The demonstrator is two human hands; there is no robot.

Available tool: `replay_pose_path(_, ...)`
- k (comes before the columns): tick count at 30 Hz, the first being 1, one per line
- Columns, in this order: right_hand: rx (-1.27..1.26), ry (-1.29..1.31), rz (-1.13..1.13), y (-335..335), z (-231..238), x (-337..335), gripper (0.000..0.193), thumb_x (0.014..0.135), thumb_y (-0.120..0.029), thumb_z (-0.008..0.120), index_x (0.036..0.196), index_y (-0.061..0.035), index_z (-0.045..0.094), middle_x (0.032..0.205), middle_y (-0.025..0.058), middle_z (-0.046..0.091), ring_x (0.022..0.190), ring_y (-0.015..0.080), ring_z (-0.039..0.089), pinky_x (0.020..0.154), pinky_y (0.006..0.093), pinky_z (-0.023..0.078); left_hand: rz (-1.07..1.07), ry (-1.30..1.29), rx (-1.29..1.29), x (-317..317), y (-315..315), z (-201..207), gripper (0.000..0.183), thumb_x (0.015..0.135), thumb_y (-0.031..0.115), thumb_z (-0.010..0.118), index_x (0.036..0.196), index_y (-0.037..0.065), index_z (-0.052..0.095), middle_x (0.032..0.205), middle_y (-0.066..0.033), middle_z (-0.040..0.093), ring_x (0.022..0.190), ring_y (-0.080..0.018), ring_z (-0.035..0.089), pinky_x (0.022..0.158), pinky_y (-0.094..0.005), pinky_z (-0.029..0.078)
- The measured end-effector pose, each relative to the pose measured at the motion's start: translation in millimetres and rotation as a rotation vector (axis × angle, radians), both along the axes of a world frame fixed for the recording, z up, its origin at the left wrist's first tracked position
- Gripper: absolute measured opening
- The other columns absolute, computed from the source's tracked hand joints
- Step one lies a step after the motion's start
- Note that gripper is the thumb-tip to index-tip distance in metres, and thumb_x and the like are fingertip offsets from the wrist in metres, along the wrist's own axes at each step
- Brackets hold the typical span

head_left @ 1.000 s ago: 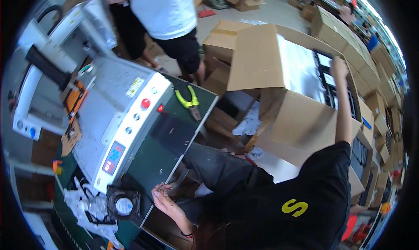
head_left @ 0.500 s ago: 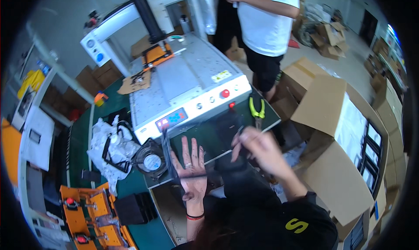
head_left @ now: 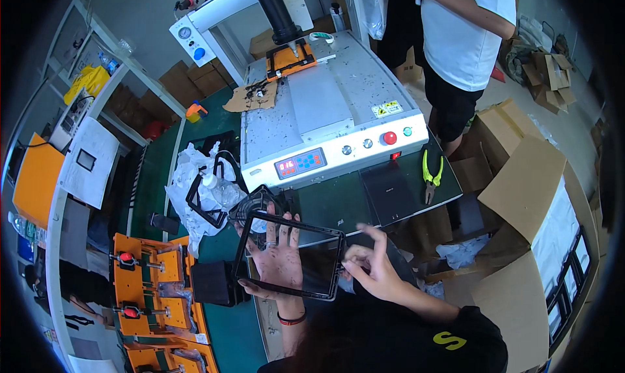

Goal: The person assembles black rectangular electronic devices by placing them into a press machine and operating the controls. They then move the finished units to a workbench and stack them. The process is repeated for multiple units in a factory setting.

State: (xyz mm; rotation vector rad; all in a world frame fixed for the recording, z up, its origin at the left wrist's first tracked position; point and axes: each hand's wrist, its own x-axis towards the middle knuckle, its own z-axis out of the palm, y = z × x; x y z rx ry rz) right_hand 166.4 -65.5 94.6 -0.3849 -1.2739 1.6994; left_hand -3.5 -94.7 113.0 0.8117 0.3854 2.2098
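Observation:
A thin black rectangular frame [head_left: 291, 220] is held tilted in front of me, its middle see-through. My left hand [head_left: 278, 259] supports it from behind, palm up; the fingers are stretched out behind the opening and the thumb hooks over the lower left corner. At the frame's right side is my right hand [head_left: 374, 269], thumb and bent fingers pinched against the rim and forefinger raised. Whether a small scrap is also between those fingertips cannot be made out. Behind the frame, a round black fan [head_left: 258, 201] lies partly hidden on the green bench.
Beyond the hands stands a white press machine [head_left: 332, 153]. Yellow-handled pliers [head_left: 430, 177] and a dark flat panel [head_left: 388, 194] lie before it. Orange clamp fixtures [head_left: 172, 311] and black blocks [head_left: 215, 283] are at left, open cartons [head_left: 508, 275] at right. Another person [head_left: 459, 41] stands behind.
My view has swung left, so the bench appears farther right. The black frame, blurred before, is now steadier and faces me more. My right hand has come down to its right rim.

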Motion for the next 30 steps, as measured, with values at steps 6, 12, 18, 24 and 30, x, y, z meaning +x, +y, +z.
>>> replay_pose_path(6,0.340,-0.369,0.133,24,-6,24,0.021,0.087,-0.007,0.060,0.106,0.0001,0.066,0.086,0.0099,0.064,0.070,0.0136,0.061,0.066,0.0266,0.048,-0.108,-0.156,-0.063,13,10,-17,0.088,0.072,0.071,0.055,0.138,0.015,0.036,0.145,-0.0322,0.020,0.131,-0.0450,0.029,0.113,-0.0556,0.016)
replay_pose_path(12,0.199,-0.338,0.100,15,-24,38,0.024,0.088,-0.006,0.059,0.112,-0.0017,0.064,0.084,0.0089,0.063,0.069,0.0116,0.062,0.065,0.0247,0.048,-0.239,-0.279,-0.150,29,30,-39,0.089,0.070,0.072,0.055,0.141,0.024,0.032,0.147,-0.0278,0.017,0.131,-0.0474,0.026,0.111,-0.0578,0.018)
replay_pose_path(18,-0.130,-0.148,-0.083,11,-48,50,0.018,0.092,-0.006,0.054,0.102,0.0055,0.064,0.089,0.0079,0.065,0.070,0.0111,0.061,0.068,0.0237,0.049,-0.334,-0.029,-0.130,27,64,-58,0.100,0.068,0.081,0.049,0.146,0.025,0.018,0.145,-0.0277,0.023,0.128,-0.0509,0.030,0.109,-0.0572,0.023)
replay_pose_path(24,-0.220,0.111,-0.181,24,-63,65,0.018,0.091,-0.008,0.057,0.102,0.0057,0.063,0.097,0.0124,0.065,0.070,0.0136,0.059,0.065,0.0263,0.048,0.215,0.671,-0.621,-23,87,-124,0.014,0.093,0.012,0.055,0.096,-0.001,0.050,0.095,-0.0079,0.058,0.092,-0.0126,0.054,0.085,-0.0265,0.042)
replay_pose_path(30,-0.263,0.212,-0.224,32,-71,79,0.020,0.092,-0.009,0.057,0.105,0.0046,0.061,0.099,0.0113,0.064,0.073,0.0129,0.058,0.066,0.0257,0.047,0.254,0.741,-0.620,-7,79,-112,0.018,0.095,0.009,0.049,0.080,0.000,0.050,0.085,-0.0061,0.058,0.078,-0.0095,0.053,0.074,-0.0232,0.042)
